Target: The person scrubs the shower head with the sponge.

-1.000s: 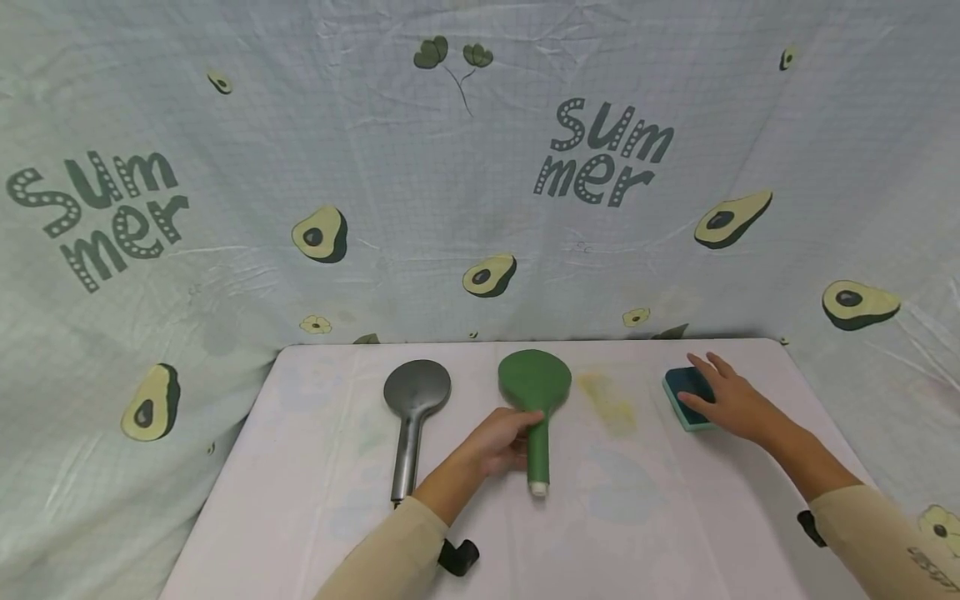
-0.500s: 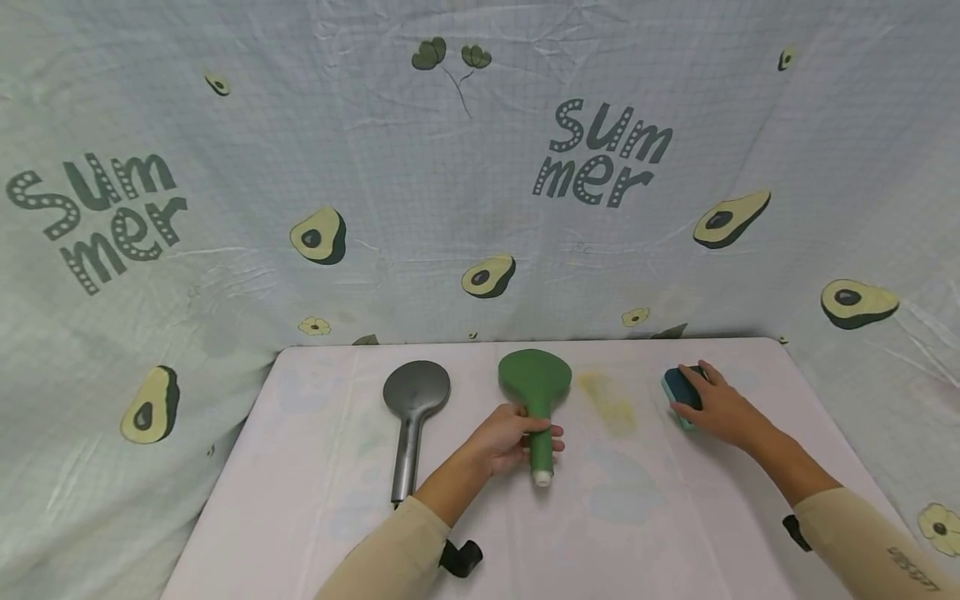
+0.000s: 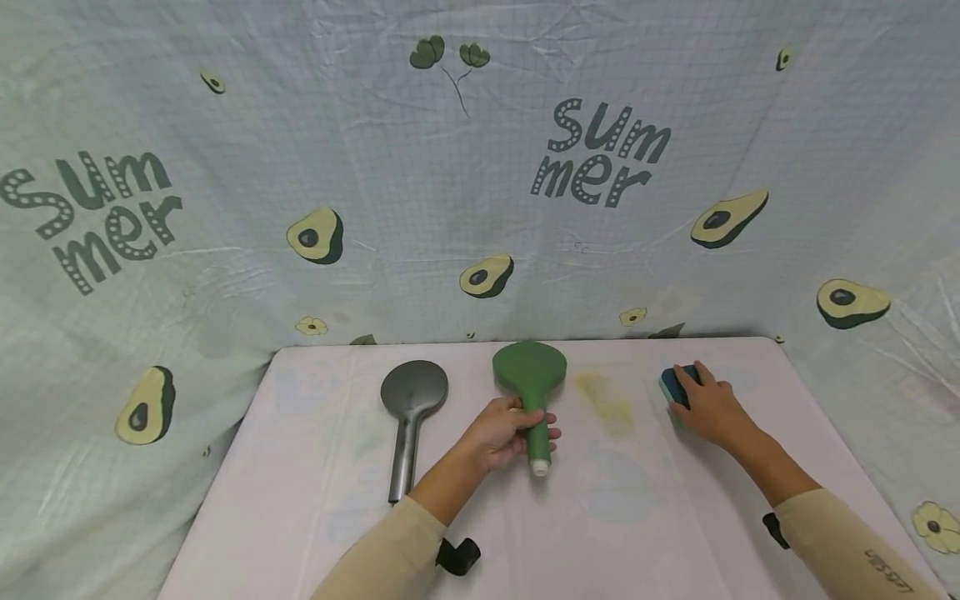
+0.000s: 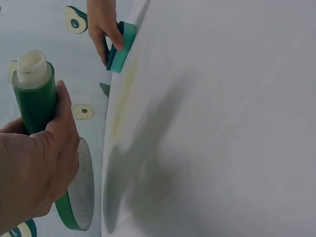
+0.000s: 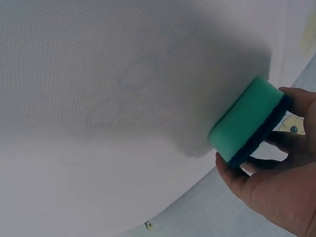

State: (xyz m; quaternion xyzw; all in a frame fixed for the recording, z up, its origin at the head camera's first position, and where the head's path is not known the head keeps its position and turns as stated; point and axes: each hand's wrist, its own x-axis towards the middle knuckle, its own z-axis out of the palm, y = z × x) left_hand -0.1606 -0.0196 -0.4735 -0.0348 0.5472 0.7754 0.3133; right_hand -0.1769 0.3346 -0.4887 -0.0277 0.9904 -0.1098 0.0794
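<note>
Fingers (image 5: 284,142) curled on both items

Left hand (image 3: 501,433) gripped the green shower head (image 3: 529,367) by its handle (image 3: 538,447), probably for balance, above the table (image 3: 675,508). Right hand (image 3: 714,410) pinched the sponge (image 3: 673,387) by its sides, seemingly keeping the green layer (image 5: 247,117) free; table contact unclear.

A pinkish-white table (image 3: 660,525) bears a grey shower head (image 3: 409,417); well right of it, a yellow stain (image 3: 604,404) marks the surface.

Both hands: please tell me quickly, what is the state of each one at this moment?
Left hand: closed, holding the green shower head.
Right hand: closed, holding the sponge.
</note>
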